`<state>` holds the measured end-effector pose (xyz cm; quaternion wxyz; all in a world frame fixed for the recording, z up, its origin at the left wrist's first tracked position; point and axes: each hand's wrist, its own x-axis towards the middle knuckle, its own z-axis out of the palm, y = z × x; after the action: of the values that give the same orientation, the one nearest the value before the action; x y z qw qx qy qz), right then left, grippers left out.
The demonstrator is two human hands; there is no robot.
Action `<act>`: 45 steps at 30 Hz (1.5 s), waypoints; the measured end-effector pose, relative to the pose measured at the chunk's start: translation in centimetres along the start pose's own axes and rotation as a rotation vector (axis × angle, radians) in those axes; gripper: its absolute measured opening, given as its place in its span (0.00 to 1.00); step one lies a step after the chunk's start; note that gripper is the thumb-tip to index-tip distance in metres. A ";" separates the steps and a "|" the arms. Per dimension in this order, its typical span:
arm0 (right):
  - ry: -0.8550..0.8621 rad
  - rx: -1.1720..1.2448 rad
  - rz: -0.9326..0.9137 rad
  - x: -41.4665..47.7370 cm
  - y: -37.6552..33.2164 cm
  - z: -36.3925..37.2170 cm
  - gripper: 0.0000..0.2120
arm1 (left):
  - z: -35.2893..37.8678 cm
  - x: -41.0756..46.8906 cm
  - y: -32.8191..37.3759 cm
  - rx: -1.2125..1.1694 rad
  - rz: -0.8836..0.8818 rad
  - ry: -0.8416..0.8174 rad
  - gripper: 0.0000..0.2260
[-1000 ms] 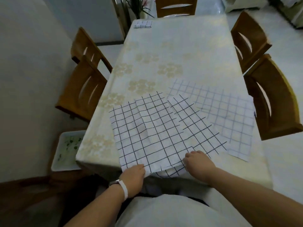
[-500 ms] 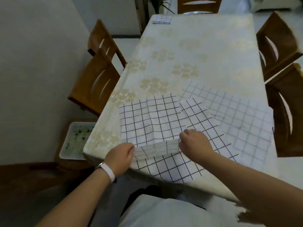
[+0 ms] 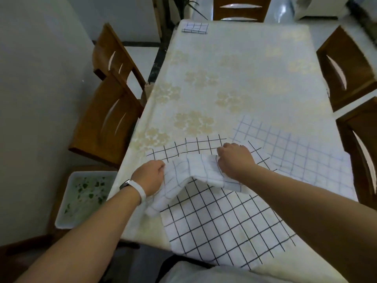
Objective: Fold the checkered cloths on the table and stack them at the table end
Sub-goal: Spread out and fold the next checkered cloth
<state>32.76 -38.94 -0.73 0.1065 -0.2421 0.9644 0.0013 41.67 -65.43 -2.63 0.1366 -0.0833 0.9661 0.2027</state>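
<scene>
Both hands are closed on the near hem of a white cotton cloth with a bold black grid [image 3: 204, 144], which lies on the cream floral-print tablecloth of the long table [image 3: 234, 68] close to its near end and towards the near left corner. The left hand [image 3: 150, 177] pinches one corner of that hem, fingers curled tight over the fabric; the right hand [image 3: 234, 162] grips the other corner in the same way, knuckles up. Between them the raised hem sags, showing the paler underside, and the far edge of the cloth lies flat just beyond the hands, with only a narrow strip of black grid visible past the knuckles. That is the relation the fold turns on: the far edge runs across the table, parallel to the line between the two hands, and the right hand sits nearer to it than the left, so I would guess the left has to travel a bit further to square the corners. Under the raised hem lies a second black-gridded cloth [image 3: 224, 225], hanging over the near edge, and a cloth with a faint blue grid [image 3: 306, 156] spreads towards the right edge. A small folded checkered cloth [image 3: 195, 28] waits at the far left corner, well apart from all this.
</scene>
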 end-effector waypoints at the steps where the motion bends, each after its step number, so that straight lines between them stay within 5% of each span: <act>1: -0.038 0.012 0.019 1.0 -0.2 0.0 0.12 | -0.1 1.1 -0.4 -0.016 -0.001 -0.014 0.12; 11: -0.074 0.177 0.124 2.1 1.2 1.5 0.09 | -0.7 3.3 -1.6 -0.319 0.070 -0.105 0.08; 22: -0.045 0.029 0.042 5.8 0.9 1.8 0.09 | -0.6 7.3 -2.5 0.024 0.001 -0.034 0.08; 31: -0.123 -0.046 0.022 13.0 -0.1 3.4 0.09 | 1.3 11.6 -5.2 0.077 -0.131 -0.077 0.10; 45: -0.180 -0.055 0.097 15.8 0.5 5.0 0.10 | 3.2 14.6 -6.0 0.066 -0.066 0.116 0.11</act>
<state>19.98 -45.57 -8.91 0.1859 -0.1968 0.9611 0.0546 29.86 -71.01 -12.03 0.0896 -0.1220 0.9753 0.1609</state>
